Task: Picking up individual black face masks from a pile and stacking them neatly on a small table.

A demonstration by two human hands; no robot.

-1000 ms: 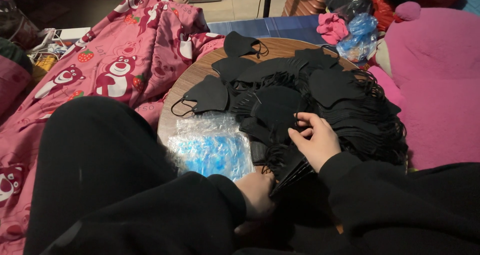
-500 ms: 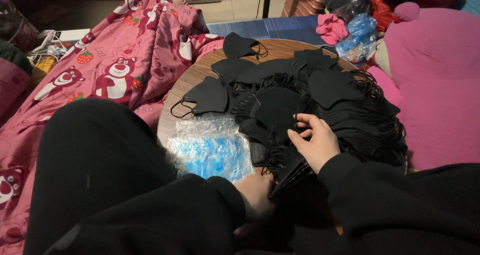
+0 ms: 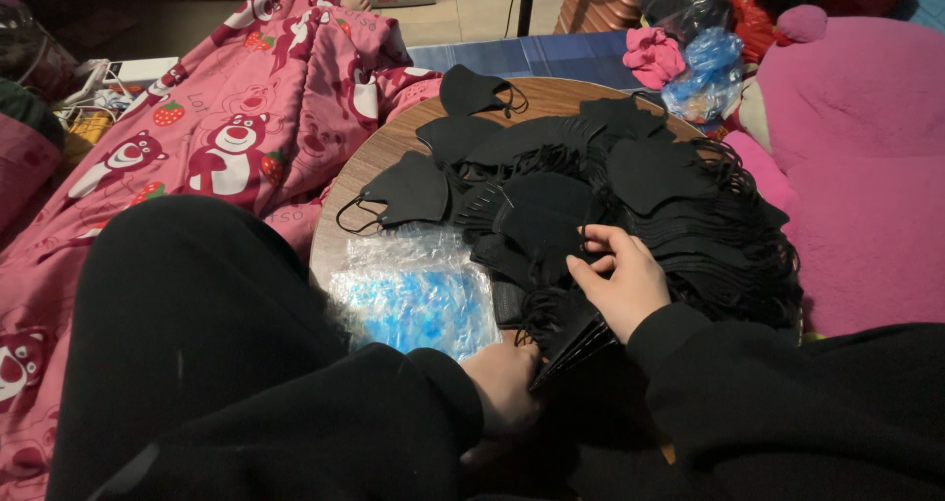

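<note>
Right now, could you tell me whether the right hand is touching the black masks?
Touching: the head view shows the right hand resting on the pile of black masks, fingers curled into it.

L hand [image 3: 504, 395] half hidden under masks [image 3: 576, 336]
</note>
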